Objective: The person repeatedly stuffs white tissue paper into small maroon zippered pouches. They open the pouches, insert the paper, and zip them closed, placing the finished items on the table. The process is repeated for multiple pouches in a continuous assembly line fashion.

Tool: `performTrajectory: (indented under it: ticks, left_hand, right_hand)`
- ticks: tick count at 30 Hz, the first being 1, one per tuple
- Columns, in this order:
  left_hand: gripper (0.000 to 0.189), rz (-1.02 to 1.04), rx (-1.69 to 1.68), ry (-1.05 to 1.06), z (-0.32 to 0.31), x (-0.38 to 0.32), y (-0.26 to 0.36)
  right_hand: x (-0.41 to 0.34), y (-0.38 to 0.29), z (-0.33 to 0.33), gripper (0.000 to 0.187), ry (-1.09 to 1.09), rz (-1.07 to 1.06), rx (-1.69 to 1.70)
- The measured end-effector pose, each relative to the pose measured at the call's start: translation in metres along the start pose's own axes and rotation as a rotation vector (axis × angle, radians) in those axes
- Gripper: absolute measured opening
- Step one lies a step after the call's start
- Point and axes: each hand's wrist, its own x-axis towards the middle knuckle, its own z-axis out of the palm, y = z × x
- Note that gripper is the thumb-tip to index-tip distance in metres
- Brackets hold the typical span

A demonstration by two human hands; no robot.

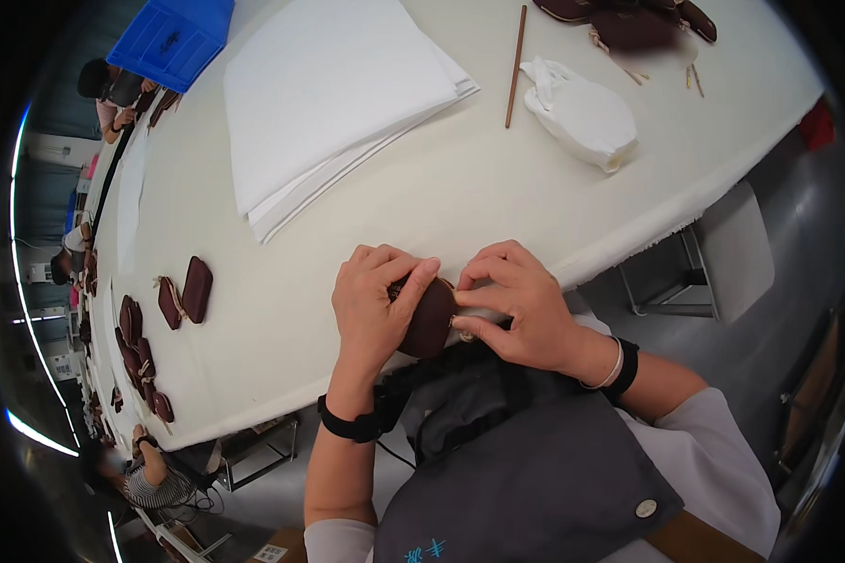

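Note:
A small dark maroon zip pouch [428, 322] is held over the near edge of the cloth-covered table. My left hand [377, 299] grips its left side, with the thumb on top. The fingertips of my right hand [517, 302] pinch at the zipper edge on the pouch's right side; whether they hold the zip pull is hidden. A small light-coloured piece hangs beside the pouch, below my right fingers. Beyond my hands lie a white cloth bundle [584, 119] and a thin brown stick [515, 67].
A stack of white sheets [338, 91] lies across the table [274, 324]. More maroon pouches [197, 288] are at the left and far right. A blue crate [172, 42] stands at the upper left. Other people sit along the left side. A chair [732, 253] is at the right.

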Motion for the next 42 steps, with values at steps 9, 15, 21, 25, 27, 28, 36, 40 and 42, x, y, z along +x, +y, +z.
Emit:
performTrajectory:
  ticks: [9, 15, 21, 25, 27, 28, 36, 40, 42]
  left_hand:
    - [0.015, 0.055, -0.052, 0.053, 0.005, -0.001, -0.006]
    - [0.017, 0.142, 0.002, 0.028, 0.003, -0.003, -0.008]
    - [0.022, 0.113, 0.062, -0.022, 0.000, 0.000, -0.003]
    - [0.024, 0.094, 0.062, -0.033, -0.001, -0.001, -0.003]
    - [0.024, 0.102, 0.073, -0.037, -0.001, -0.001, -0.004]
    - [0.024, 0.113, 0.083, -0.038, -0.001, -0.001, -0.004]
    - [0.016, 0.098, -0.026, -0.052, -0.005, 0.003, -0.008]
    - [0.010, 0.148, -0.173, -0.103, -0.016, -0.010, -0.010]
    - [0.010, 0.283, -0.102, -0.022, -0.015, -0.017, -0.013]
  right_hand:
    - [-0.010, -0.006, 0.009, 0.021, 0.064, -0.092, -0.162]
    - [-0.011, -0.004, 0.011, 0.020, 0.073, -0.104, -0.169]
    - [-0.012, -0.003, 0.003, 0.018, 0.034, -0.134, -0.156]
    - [-0.004, 0.001, -0.006, 0.016, 0.003, -0.149, -0.264]
    - [0.006, 0.008, -0.009, 0.014, -0.010, -0.162, -0.332]
    - [0.013, 0.012, -0.007, 0.013, -0.018, -0.177, -0.361]
    - [0.034, 0.023, 0.003, 0.011, -0.071, -0.218, -0.305]
    - [0.003, 0.008, -0.001, 0.013, -0.037, -0.178, -0.187]
    - [-0.002, 0.003, -0.001, 0.013, -0.030, -0.167, -0.186]
